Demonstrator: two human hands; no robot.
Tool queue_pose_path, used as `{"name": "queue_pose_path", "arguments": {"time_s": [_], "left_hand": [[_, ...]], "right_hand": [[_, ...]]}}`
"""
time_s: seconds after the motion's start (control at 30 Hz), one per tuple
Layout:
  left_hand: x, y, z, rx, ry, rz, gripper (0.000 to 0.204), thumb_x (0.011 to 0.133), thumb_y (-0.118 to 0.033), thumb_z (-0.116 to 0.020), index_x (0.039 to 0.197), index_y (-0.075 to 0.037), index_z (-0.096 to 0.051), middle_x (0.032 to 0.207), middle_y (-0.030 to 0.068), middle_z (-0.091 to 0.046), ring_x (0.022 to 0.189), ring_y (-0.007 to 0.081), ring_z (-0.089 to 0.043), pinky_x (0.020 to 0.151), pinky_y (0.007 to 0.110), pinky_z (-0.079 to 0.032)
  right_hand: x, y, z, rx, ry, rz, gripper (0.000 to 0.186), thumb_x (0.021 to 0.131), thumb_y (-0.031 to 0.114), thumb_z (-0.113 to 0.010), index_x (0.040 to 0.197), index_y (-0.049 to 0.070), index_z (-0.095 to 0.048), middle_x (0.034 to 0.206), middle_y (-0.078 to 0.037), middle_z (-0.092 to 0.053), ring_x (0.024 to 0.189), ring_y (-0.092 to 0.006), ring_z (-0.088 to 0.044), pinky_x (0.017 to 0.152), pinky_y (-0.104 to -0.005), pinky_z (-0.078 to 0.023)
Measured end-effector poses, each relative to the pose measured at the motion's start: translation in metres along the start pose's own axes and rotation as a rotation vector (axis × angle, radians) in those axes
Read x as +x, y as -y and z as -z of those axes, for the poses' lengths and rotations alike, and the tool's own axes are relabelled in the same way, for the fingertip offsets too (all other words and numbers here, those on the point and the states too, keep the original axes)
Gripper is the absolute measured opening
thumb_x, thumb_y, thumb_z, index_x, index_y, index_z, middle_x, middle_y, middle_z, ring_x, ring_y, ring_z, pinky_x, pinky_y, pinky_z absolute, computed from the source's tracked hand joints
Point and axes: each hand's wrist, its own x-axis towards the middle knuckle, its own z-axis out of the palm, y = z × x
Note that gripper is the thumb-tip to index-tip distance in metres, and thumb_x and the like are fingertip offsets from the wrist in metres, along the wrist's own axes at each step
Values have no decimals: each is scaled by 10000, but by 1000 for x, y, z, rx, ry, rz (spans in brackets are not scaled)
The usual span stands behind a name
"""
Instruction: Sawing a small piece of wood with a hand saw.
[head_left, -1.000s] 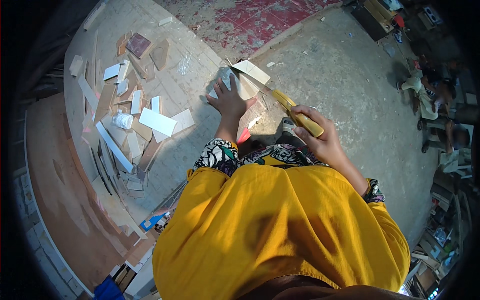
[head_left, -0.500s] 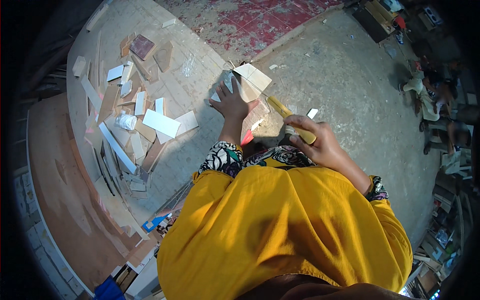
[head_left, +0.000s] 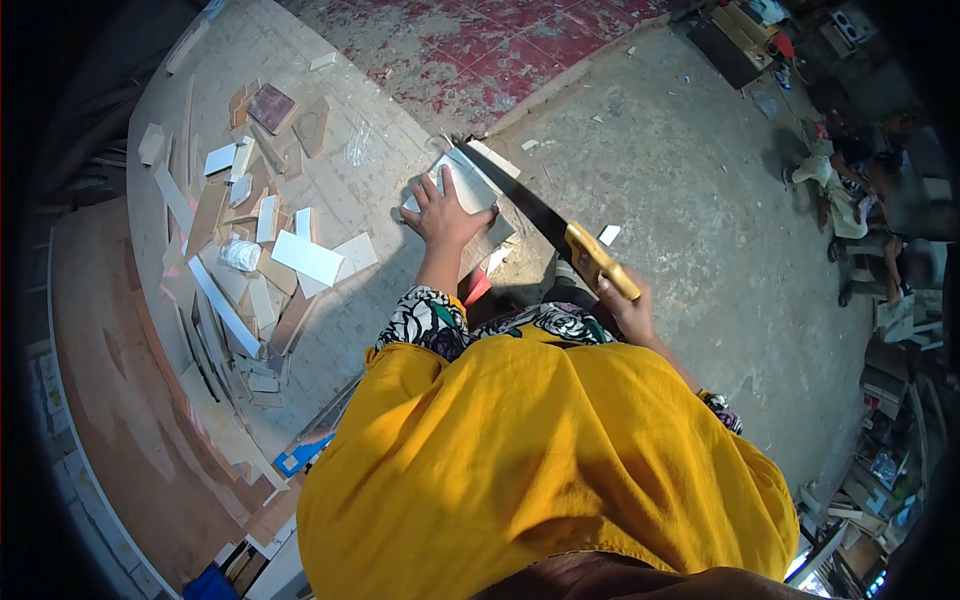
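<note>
My left hand (head_left: 448,217) lies flat with fingers spread on a white-faced board (head_left: 467,184) at the table's right edge. My right hand (head_left: 630,315) is closed round the yellow handle (head_left: 597,258) of a hand saw. Its dark blade (head_left: 527,203) slants up and left along the board's right side, its tip near the board's far corner. A narrow pale strip (head_left: 495,158) shows beyond the blade; whether it is still joined to the board is unclear. Under my left wrist is something red (head_left: 479,289), partly hidden.
Many wood offcuts, among them a white rectangular one (head_left: 306,258), lie on the table (head_left: 345,95) to the left. A small white piece (head_left: 609,235) rests on the concrete floor (head_left: 690,200). Other people (head_left: 870,180) are at the far right, near stacked scrap.
My right hand has drawn the saw back toward the lower right, and the blade now shows broadside. Less of the board shows beyond it. My left hand stays on the board.
</note>
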Motion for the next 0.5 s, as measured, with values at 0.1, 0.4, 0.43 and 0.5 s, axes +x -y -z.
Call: {"name": "queue_pose_path", "arguments": {"time_s": [0.1, 0.4, 0.43, 0.5], "left_hand": [[-2, -1, 3, 29, -10, 8, 1141, 590, -638, -735, 1480, -156, -209, 1504, 194, -231, 1383, 361, -238, 1029, 654, -198], [5, 10, 12, 156, 157, 65, 1225, 575, -704, -717, 1502, -155, -136, 1375, 235, -390, 1102, 393, -558, 820, 450, -508], [4, 11, 18, 117, 244, 104, 1219, 587, -723, -696, 1509, -170, -120, 1370, 231, -399, 1103, 403, -557, 835, 453, -504], [3, 19, 21, 124, 184, 133, 1177, 648, -738, -639, 1511, -152, -94, 1266, 219, -513, 1056, 383, -595, 814, 435, -506]], "right_hand": [[1, 61, 6, 65, -67, 57, 318, 828, 168, -707, 1044, -47, -619, 979, -90, -620, 901, -171, -570, 816, -290, -454], [13, 103, 54, -329, -42, 476, 357, 763, 117, -717, 1082, -24, -639, 965, -162, -678, 825, -257, -660, 767, -313, -493], [14, 101, 54, -325, -40, 475, 357, 763, 117, -717, 1082, -24, -639, 965, -162, -678, 825, -257, -660, 767, -313, -493], [17, 95, 52, -310, -33, 416, 367, 755, 113, -717, 1091, -13, -640, 951, -163, -677, 810, -263, -662, 752, -309, -496]]}}
